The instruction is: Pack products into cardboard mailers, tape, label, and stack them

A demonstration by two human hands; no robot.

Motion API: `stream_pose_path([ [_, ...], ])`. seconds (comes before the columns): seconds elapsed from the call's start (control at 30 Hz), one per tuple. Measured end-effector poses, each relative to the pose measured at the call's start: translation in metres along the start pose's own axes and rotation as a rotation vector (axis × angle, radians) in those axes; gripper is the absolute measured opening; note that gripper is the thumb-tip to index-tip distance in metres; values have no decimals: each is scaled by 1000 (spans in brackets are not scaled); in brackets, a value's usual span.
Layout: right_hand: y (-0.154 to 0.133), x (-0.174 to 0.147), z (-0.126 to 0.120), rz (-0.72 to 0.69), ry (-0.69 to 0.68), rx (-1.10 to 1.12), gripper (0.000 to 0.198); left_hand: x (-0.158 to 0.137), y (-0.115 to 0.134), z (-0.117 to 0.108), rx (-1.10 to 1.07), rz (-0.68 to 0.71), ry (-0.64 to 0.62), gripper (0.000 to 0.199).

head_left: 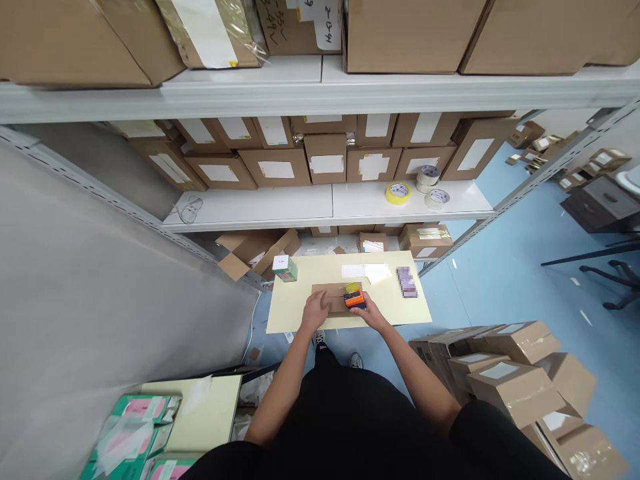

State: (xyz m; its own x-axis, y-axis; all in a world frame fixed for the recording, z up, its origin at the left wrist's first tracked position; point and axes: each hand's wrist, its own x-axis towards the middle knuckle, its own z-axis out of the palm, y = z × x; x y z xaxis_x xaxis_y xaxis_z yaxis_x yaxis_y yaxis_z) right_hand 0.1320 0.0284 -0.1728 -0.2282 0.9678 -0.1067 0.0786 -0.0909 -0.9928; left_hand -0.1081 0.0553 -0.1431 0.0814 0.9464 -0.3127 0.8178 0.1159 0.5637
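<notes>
A brown cardboard box (336, 307) lies flat on the pale yellow tabletop (300, 320), in front of my body. My right hand (369, 312) is closed around an orange and dark tape dispenser (354, 299), held over the right part of the box. A roll of yellow tape (352, 287) shows at its far side. Over the box's left end, my left hand (316, 311) stretches out its fingers, slightly blurred and holding nothing that I can see. Whether it presses on the cardboard is hard to see.
On the table stand a small green-and-white box (285, 268), white paper sheets (366, 271) and a pixelated purple item (407, 282). Shelves behind hold labelled cartons (277, 168) and tape rolls (398, 193). Stacked cartons (515, 387) stand on the right; green-and-pink packages (135, 427) lie lower left.
</notes>
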Motion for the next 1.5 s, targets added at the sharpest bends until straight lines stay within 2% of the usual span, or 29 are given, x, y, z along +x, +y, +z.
stream_pose_path([
  [0.07, 1, -1, -1, 0, -6, -19, 53, 5, 9, 1, -221, -44, 104, 44],
  [0.1, 1, -1, -1, -3, -8, -25, 53, 9, 14, 3, -334, -91, 101, 44],
  [0.2, 2, -2, -1, -16, -9, -29, 52, 22, 28, 10, -644, -270, -28, 54],
  [0.27, 0, -2, -1, -19, -13, -29, 53, 32, 34, 16, -798, -335, -92, 56],
  [0.37, -3, -3, -1, -18, -22, -16, 53, 43, 38, 18, -907, -327, -58, 49],
  [0.47, -5, -3, -1, -20, -29, 6, 53, 49, 37, 10, -921, -291, 25, 42],
  [0.67, -6, -4, -3, -16, -33, 27, 53, 52, 26, -25, -898, -155, 211, 41],
  [0.7, -6, -4, -3, -18, -31, 24, 53, 51, 27, -28, -872, -159, 192, 43],
  [0.77, -5, -4, -3, -22, -27, 12, 55, 49, 30, -28, -816, -217, 66, 46],
  [0.83, -4, -3, -2, -23, -23, 3, 57, 48, 36, -23, -789, -286, -88, 46],
  [0.9, -4, -3, -1, -30, -26, 5, 56, 48, 43, -15, -796, -310, -166, 43],
  [1.17, -8, -5, 1, -31, -54, 42, 55, 53, 53, -5, -824, -190, -36, 16],
  [1.27, -7, -6, -1, -28, -39, 53, 55, 55, 47, -11, -833, -78, 96, 18],
  [1.37, -4, -6, -1, -33, -19, 65, 53, 57, 35, -26, -842, 12, 216, 29],
  [1.5, -1, -5, 2, -40, -13, 76, 57, 53, 26, -38, -723, 1, 96, 40],
])
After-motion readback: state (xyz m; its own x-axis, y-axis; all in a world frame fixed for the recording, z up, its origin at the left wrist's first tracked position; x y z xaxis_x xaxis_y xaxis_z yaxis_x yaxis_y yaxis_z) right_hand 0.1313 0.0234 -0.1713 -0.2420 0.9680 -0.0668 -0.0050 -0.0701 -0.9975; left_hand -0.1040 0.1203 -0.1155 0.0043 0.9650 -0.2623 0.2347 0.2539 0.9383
